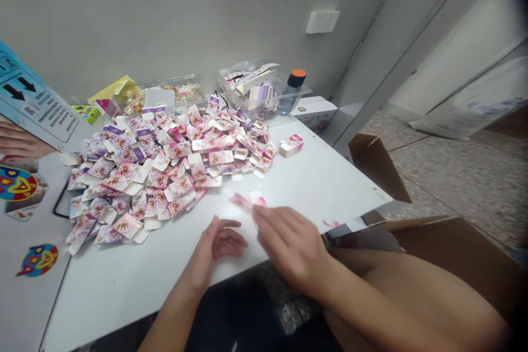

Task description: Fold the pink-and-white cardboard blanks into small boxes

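Observation:
My right hand point(291, 245) grips a small pink-and-white cardboard box point(242, 203) between thumb and fingers, held just over the white table. The box is smeared by motion, and part of it is hidden behind the fingers. To its left, my left hand point(216, 247) hovers with fingers curved apart and nothing in them. Beyond both hands lies a big heap of small printed boxes point(177, 159), many with flaps sticking out. A small stack of the same kind of box point(291, 144) sits apart, right of the heap.
Behind the heap stand a clear tray of beads point(185, 92) and a clear bin of papers point(251, 80). An orange-capped bottle point(292, 92) leans in the bin. A blue printed carton point(37, 99) rises at left. An open brown cardboard box point(449, 264) is below the table's right edge.

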Demonstrator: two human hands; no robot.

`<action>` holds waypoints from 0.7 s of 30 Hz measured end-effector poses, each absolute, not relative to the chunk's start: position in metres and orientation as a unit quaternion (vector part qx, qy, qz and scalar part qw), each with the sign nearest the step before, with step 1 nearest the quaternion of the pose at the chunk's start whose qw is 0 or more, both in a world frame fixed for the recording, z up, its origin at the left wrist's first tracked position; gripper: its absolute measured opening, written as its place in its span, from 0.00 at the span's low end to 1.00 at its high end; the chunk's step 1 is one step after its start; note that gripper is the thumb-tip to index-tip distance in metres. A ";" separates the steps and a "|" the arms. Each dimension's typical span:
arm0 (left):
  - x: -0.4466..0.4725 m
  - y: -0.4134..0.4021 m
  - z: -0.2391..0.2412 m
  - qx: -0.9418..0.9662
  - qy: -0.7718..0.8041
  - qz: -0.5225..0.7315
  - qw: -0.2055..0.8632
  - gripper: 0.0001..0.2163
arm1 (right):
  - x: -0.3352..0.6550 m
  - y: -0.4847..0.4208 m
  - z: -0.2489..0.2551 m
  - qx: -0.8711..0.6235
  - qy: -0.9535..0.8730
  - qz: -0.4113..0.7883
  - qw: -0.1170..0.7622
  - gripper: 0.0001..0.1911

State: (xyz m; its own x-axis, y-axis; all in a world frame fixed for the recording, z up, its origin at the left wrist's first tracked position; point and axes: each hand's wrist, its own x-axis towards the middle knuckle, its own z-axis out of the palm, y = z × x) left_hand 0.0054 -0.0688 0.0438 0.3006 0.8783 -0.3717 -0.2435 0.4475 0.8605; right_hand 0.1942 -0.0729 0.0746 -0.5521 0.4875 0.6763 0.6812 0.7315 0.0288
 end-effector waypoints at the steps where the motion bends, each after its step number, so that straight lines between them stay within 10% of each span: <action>1: 0.010 -0.068 0.049 0.309 0.410 0.406 0.756 0.26 | 0.189 -0.078 0.075 -0.302 -0.882 -0.143 0.333 0.14; 10: 0.030 -0.073 0.059 0.191 0.512 0.487 0.681 0.23 | 0.164 -0.085 0.066 -0.245 -0.928 -0.037 0.279 0.11; 21: 0.029 -0.083 0.051 0.155 0.442 0.505 0.725 0.26 | 0.160 -0.088 0.075 -0.342 -0.916 0.116 0.176 0.36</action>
State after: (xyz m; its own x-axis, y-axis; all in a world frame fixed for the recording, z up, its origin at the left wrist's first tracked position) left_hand 0.0292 -0.0835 0.0513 0.0991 0.8688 -0.4852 -0.5952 0.4425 0.6707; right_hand 0.1602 -0.0879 0.0746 -0.7037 0.6677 0.2427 0.5860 0.7387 -0.3331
